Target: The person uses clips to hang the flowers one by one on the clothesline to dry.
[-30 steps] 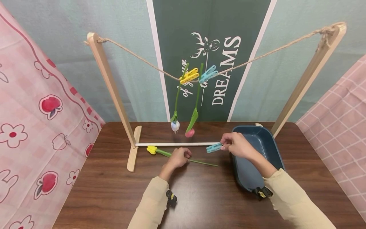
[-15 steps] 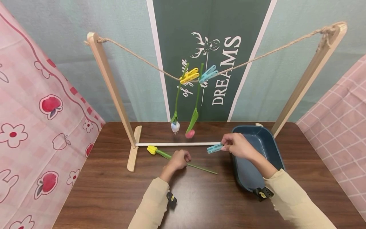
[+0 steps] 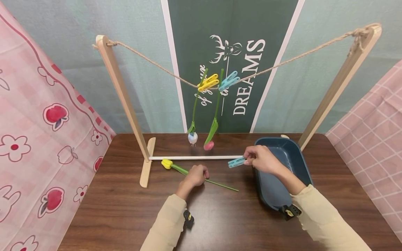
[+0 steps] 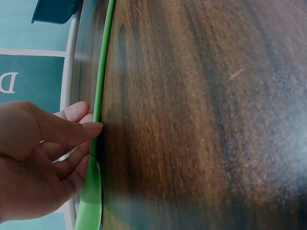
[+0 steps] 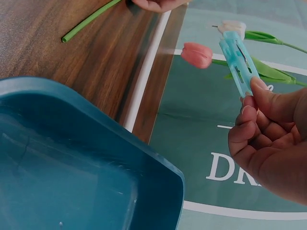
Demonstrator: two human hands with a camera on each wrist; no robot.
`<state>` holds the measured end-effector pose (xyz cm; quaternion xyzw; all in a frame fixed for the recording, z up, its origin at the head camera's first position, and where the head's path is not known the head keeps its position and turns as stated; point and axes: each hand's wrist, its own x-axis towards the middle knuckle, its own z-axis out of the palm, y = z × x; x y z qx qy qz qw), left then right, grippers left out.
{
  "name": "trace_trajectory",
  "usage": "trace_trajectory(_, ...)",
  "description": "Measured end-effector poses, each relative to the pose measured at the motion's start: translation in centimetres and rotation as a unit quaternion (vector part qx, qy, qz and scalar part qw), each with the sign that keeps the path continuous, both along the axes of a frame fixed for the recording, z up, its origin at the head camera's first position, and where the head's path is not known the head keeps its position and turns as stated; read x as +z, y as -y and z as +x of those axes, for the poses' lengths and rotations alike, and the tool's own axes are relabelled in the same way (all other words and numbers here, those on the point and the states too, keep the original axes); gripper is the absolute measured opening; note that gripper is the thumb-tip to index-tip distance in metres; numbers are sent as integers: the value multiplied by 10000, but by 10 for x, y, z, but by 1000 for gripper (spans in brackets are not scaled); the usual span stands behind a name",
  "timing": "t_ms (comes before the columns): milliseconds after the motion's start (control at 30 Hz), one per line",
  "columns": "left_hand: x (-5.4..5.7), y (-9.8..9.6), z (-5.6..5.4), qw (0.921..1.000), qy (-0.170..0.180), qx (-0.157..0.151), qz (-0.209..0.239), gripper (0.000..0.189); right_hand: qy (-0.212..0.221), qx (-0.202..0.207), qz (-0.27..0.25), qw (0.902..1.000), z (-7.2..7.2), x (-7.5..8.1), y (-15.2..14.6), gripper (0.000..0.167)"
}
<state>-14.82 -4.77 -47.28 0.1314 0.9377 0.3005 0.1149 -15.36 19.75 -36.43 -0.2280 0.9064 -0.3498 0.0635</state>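
Note:
My left hand (image 3: 196, 175) pinches the green stem of a yellow artificial tulip (image 3: 167, 164) low over the table. In the left wrist view the thumb lies over the stem (image 4: 102, 67), with the fingers behind it. My right hand (image 3: 262, 159) holds a light blue clothespin (image 5: 238, 61) by its handle end, between thumb and fingers, near the pan's left rim. Behind the hands, a white tulip (image 3: 193, 139) hangs head down from a rope under a yellow clothespin (image 3: 208, 82). Beside it a pink tulip (image 3: 208, 145) hangs under another blue clothespin (image 3: 229, 81).
The rope (image 3: 150, 62) sags between two wooden posts (image 3: 120, 94). A white rod (image 3: 194, 158) runs low between them. A deep blue pan (image 3: 273, 188) stands on the right of the brown table (image 3: 220, 223), under the right forearm. Curtains surround the table.
The bare end of the yellow tulip's stem has swung toward the table's front, and my left hand has shifted slightly the same way. My right hand and its clothespin have barely moved.

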Motion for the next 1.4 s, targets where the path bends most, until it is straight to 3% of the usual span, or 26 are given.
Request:
trace_trajectory(467, 0, 2, -1, 9997, 96, -105, -181, 23, -42, -1, 28, 10000, -1, 2, -1, 12)
trace_trajectory(700, 2, 4, -2, 9995, -43, -280, -162, 24, -166, -40, 63, 9998, -3, 4, -3, 13)
trace_trajectory(1000, 17, 10, -2, 9985, -272, -482, -37, 32, -247, -91, 61, 9996, -5, 5, -5, 14)
trace_trajectory(1400, 45, 26, -2, 9930, -389, -834, 736, 27, -329, -158, 98, 9993, -4, 7, -11, 13)
